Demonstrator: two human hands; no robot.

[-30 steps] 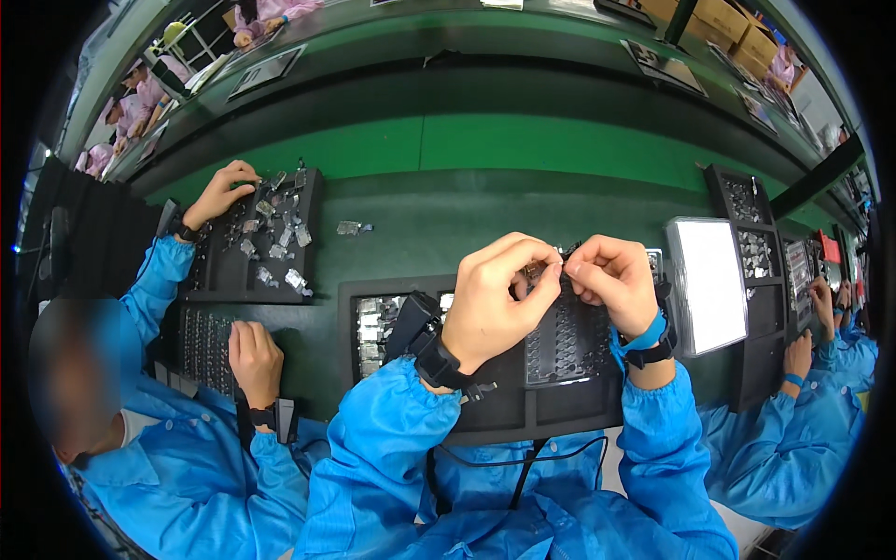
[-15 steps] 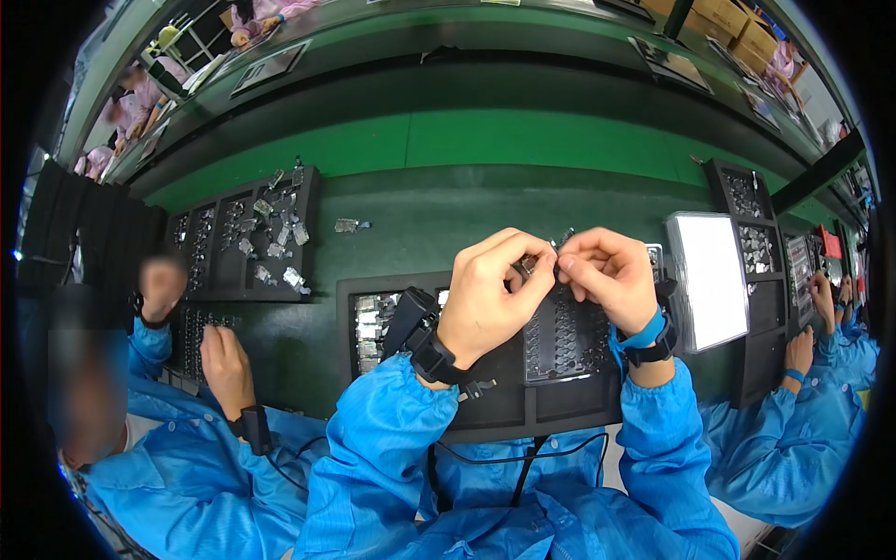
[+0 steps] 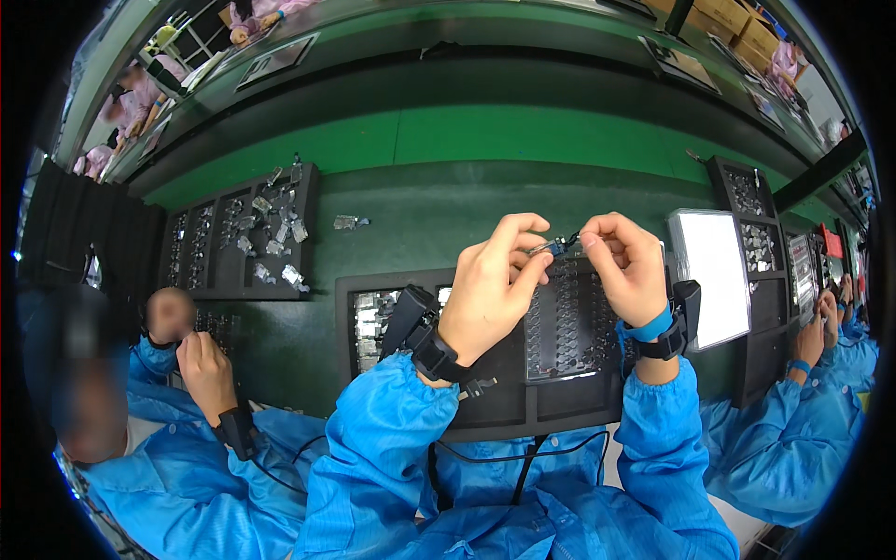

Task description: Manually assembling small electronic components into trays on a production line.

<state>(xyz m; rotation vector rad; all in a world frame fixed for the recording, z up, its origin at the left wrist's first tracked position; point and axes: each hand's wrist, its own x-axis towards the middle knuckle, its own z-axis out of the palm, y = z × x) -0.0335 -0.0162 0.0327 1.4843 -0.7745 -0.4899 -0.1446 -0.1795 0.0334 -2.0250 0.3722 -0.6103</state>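
Note:
Both my hands are raised over a black foam tray (image 3: 448, 426). My left hand (image 3: 490, 285) pinches a small metal connector piece (image 3: 554, 246) with a dark blue end, its tip pointing right. The thumb and forefinger of my right hand (image 3: 630, 266) close on a small dark piece (image 3: 574, 239) at that end; whether the two are joined I cannot tell. Below, the tray holds silvery metal parts (image 3: 371, 327) on the left and a clear insert (image 3: 563, 377) with rows of small dark parts. A loose connector (image 3: 479, 387) lies near the left wrist.
At the left stands another black tray (image 3: 315, 215) with many metal pieces, beside a co-worker's hand (image 3: 207, 373). One connector (image 3: 351, 222) lies on the green table. To the right are a white panel (image 3: 711, 275), a further black tray (image 3: 763, 322) and a co-worker's hands (image 3: 812, 336).
My hands have drawn slightly apart, the right one shifting right, so the connector piece now shows between them. The left co-worker's hand has moved toward the left and away from the parts.

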